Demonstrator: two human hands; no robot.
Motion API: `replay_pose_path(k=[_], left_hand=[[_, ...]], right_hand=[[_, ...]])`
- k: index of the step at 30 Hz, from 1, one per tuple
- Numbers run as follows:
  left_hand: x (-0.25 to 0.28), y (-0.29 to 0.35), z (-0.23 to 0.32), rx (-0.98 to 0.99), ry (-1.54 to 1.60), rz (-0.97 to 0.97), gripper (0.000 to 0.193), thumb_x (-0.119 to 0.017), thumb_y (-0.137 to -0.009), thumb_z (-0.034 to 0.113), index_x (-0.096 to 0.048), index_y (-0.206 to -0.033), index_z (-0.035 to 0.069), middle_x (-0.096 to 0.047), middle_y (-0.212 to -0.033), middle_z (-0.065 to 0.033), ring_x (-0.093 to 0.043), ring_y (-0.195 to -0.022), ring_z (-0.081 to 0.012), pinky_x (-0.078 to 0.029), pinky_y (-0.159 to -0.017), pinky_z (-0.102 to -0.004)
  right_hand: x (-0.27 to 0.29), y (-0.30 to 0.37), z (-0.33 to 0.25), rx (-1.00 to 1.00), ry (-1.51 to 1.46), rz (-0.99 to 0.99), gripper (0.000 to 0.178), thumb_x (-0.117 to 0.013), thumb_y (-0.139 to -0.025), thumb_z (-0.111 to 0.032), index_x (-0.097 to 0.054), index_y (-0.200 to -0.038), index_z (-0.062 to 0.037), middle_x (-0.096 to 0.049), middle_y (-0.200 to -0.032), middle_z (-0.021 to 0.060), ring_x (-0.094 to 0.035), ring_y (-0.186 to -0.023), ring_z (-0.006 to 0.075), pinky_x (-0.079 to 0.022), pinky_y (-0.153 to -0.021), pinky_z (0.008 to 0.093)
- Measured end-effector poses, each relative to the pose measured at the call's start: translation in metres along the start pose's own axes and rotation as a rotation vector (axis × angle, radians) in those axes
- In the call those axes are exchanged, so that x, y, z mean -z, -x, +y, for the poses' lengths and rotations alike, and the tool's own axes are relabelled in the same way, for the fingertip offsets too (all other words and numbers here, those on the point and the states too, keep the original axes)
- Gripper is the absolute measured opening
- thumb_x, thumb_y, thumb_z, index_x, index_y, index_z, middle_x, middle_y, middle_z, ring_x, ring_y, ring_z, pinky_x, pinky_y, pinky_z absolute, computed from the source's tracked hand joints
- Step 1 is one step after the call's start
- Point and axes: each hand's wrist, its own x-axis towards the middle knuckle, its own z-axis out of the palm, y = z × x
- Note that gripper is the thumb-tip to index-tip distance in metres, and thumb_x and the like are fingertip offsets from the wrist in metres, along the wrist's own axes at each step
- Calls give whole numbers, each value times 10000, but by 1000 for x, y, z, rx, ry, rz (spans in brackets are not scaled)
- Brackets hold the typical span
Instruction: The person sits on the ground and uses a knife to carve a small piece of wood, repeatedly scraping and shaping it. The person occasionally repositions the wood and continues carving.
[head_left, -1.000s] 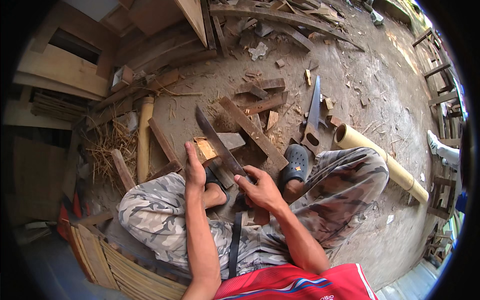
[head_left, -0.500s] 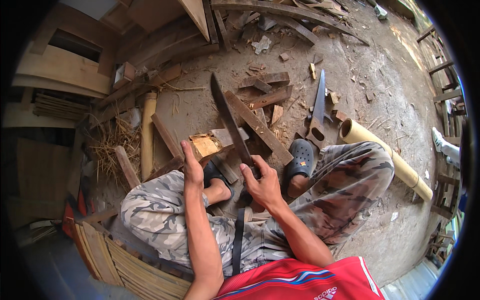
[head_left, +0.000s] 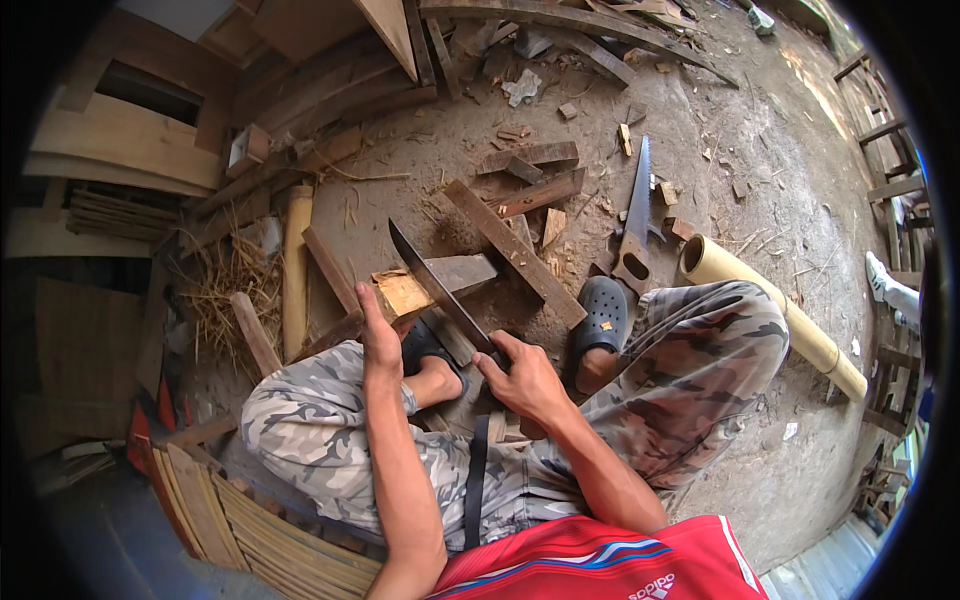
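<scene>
White lettering showing on the red shirt, one short word slanting upward to the right, a small white emblem sitting just below it, both lying near the view's lower edge

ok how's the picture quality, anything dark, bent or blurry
Head view: wooden frame bows along the picture's dark right rim; head view: panel at far left sits in shadow, ground at upper right catches bright light; head view: knife and right hand look fairly sharp.
</scene>
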Motion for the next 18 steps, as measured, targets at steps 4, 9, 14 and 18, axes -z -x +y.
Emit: replay_pose_path(k=[4, 9, 14, 18], left_hand=[[-8, 6, 10, -14, 32, -40, 842, -293, -981, 741, -391, -1476, 66, -541, -1389, -121, -579, -1242, -259, -475, -1048, -410], [-14, 5, 5, -5, -5, 19, 814, -294, -991, 725, -416, -1459, 70, -569, -1353, -110, -592, -1214, -241, -472, -1041, -391], [-14, 9, 11, -7, 47, -10, 816, -296, -988, 731, -438, -1444, 69, -585, -1327, -103, -609, -1177, -224, -476, -1018, -375], [-14, 6, 5, -21, 37, -34, 829, -301, -979, 744, -439, -1444, 73, -588, -1321, -101, -611, -1170, -219, -478, -1010, -372]], right_hand=[[7, -3, -17, -89, -186, 49, 307, -669, -934, -282, -638, -1068, -8, -654, -782, 247, -656, -720, 433, -497, -653, 450], [-7, 7, -5, 50, -2, 110, 252, -673, -945, -227, -619, -1061, -10, -590, -717, 213, -626, -588, 287, -471, -573, 404], [11, -1, -20, -377, -645, -217, 247, -644, -961, -237, -617, -1050, -8, -603, -678, 186, -632, -583, 272, -473, -564, 381], [2, -5, -13, -86, -284, 165, 233, -658, -959, -227, -620, -1063, -22, -578, -654, 145, -552, -524, 185, -431, -527, 350]])
